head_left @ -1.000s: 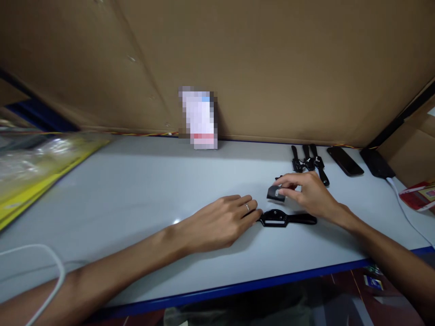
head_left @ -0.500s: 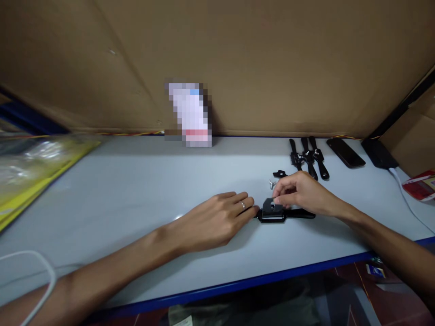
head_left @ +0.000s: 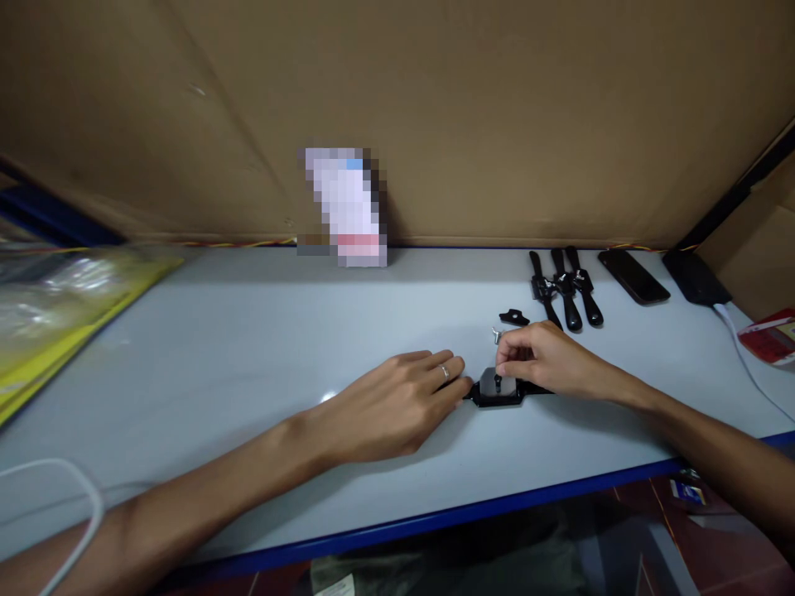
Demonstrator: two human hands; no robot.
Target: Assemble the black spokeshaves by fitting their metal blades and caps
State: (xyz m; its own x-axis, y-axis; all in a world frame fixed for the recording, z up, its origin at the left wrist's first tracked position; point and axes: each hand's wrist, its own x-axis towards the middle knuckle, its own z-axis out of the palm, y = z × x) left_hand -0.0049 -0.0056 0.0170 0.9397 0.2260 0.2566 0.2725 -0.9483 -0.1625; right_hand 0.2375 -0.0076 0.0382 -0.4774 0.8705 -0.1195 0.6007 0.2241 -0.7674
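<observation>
A black spokeshave body [head_left: 500,401] lies on the table in front of me, its right handle partly behind my right hand. My left hand [head_left: 413,397], a ring on one finger, rests palm down and holds the spokeshave's left handle, which is mostly hidden under the fingers. On the body sits a flat grey blade [head_left: 489,381] with a slot in it, where a dark screw shows. The bent fingers and thumb of my right hand [head_left: 531,356] pinch the blade's upper edge. Just beyond are a silver thumbscrew [head_left: 496,334] and a small black cap plate [head_left: 514,317].
Several assembled black spokeshaves [head_left: 565,290] lie at the back right, beside a dark phone [head_left: 633,277] and a black box with a white cable [head_left: 696,279]. A pixelated upright object [head_left: 351,207] leans on the cardboard wall [head_left: 465,124]. Plastic bags [head_left: 55,298] lie left.
The blade, tilted up before, now lies flatter on the spokeshave body, with the screw showing in its slot. My right hand has lowered slightly with it; my left hand stays put.
</observation>
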